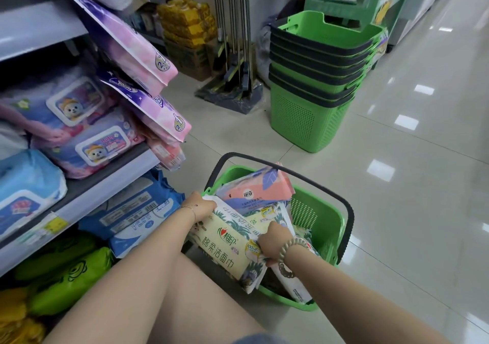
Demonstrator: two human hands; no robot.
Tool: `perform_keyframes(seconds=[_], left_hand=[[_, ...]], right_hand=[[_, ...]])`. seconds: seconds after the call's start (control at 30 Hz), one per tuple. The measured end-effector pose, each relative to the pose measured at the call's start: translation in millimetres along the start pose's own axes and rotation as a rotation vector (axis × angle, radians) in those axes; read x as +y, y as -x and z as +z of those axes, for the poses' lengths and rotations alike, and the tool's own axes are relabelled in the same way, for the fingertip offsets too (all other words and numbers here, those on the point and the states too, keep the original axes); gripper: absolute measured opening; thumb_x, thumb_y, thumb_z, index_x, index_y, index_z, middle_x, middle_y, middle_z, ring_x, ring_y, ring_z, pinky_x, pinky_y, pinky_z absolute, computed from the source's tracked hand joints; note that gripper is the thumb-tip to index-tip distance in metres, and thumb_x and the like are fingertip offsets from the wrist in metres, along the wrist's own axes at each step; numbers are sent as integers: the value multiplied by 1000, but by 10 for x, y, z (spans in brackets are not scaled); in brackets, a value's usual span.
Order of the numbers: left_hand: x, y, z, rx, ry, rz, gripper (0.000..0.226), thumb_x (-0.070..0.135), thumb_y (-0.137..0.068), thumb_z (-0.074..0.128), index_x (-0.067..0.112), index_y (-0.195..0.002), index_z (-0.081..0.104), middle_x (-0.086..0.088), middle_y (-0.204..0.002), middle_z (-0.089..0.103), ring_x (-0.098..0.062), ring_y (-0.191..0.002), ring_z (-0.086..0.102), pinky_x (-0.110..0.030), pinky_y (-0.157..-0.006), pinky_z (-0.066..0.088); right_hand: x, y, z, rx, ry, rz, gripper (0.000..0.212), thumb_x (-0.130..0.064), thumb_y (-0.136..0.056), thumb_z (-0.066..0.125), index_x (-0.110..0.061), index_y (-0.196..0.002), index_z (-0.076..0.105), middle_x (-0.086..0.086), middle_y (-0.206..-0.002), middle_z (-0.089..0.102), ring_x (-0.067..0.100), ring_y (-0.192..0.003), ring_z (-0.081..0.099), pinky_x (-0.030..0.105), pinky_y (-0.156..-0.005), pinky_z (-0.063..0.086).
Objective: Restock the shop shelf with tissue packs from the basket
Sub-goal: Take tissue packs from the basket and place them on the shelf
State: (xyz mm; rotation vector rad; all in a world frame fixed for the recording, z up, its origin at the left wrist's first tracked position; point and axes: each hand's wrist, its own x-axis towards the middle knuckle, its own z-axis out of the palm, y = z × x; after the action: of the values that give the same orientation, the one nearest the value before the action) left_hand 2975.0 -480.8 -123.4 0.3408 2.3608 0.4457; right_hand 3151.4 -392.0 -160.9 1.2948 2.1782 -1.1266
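Note:
A green basket (326, 234) with a dark handle stands on the floor, holding several tissue packs. A pale yellow tissue pack (223, 248) with leaf print lies tilted over the basket's near left rim. My left hand (202, 207) grips its far left end. My right hand (272, 241) grips its right edge, fingers curled under. A pink and white pack (258, 190) lies at the back of the basket. The shop shelf (87, 185) is on my left, stocked with wet-wipe packs (102, 145).
A stack of green baskets (317, 79) stands on the floor ahead. Brooms and mops (235, 52) lean behind it. Blue packs (135, 211) and green packs (68, 272) fill the lower shelf. Pink bags (137, 47) hang off the shelf end. Tiled floor spreads to the right.

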Motion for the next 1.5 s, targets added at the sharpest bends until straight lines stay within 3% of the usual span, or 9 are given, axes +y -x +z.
perform_keyframes(seconds=[0.07,0.37,0.53,0.67,0.83,1.0,1.2,1.33,1.5], left_hand=[[7,23,-63,19,8,19,50,25,-91,53,4,-134,39,-17,-126,51,-31,-115,51,-34,-80,41],[208,211,-500,196,158,130,46,31,-86,59,7,-124,49,-7,-111,57,-23,-97,53,-33,-72,42],[326,428,-757,305,218,264,12,27,-85,61,22,-88,50,5,-84,50,-22,-89,49,-29,-74,39],[372,629,-981,418,297,359,29,27,-84,63,19,-111,54,2,-98,57,-21,-94,53,-28,-76,39],[403,877,-1278,512,389,534,28,27,-80,67,22,-105,54,5,-96,59,-20,-93,56,-30,-74,43],[440,1125,-1538,641,362,685,38,46,-66,61,37,-102,53,9,-105,55,-26,-113,49,-45,-92,46],[434,1434,-1760,825,224,832,56,59,-65,70,60,-115,44,18,-119,45,-23,-126,32,-43,-103,30],[497,1646,-1924,894,72,823,73,66,-59,70,60,-124,37,13,-137,33,-23,-133,23,-44,-107,27],[534,1871,-2188,883,37,878,73,60,-58,75,63,-121,37,2,-150,15,-31,-139,11,-46,-116,20]], right_hand=[[-31,23,-31,33,-88,3,31,-12,-89,48,-18,-66,27,5,-72,43,27,-77,60,34,-70,53],[-297,146,-243,219,-318,-53,29,-20,-87,53,-13,-67,33,4,-64,40,20,-58,44,30,-52,41],[-426,276,-347,347,-383,-183,26,-27,-93,53,-4,-102,45,5,-80,53,16,-65,50,28,-54,40],[-610,428,-447,464,-457,-282,35,-25,-93,56,1,-114,45,0,-81,49,10,-62,48,22,-51,38],[-837,592,-566,494,-525,-340,59,-36,-89,62,-7,-134,37,-3,-90,53,10,-78,52,16,-52,31],[-1032,728,-509,370,-758,-420,94,-47,-80,69,-21,-151,15,5,-87,56,21,-85,62,46,-78,55],[-1275,985,-490,135,-1058,-554,80,-22,-83,72,-16,-149,25,11,-76,49,20,-71,64,20,-59,55],[-1466,1151,-454,-17,-1211,-632,50,-12,-84,70,-11,-130,50,15,-91,70,23,-74,70,28,-62,57],[-1777,1337,-404,-155,-1294,-667,54,-13,-84,70,-13,-131,43,18,-95,69,21,-66,69,32,-66,58]])
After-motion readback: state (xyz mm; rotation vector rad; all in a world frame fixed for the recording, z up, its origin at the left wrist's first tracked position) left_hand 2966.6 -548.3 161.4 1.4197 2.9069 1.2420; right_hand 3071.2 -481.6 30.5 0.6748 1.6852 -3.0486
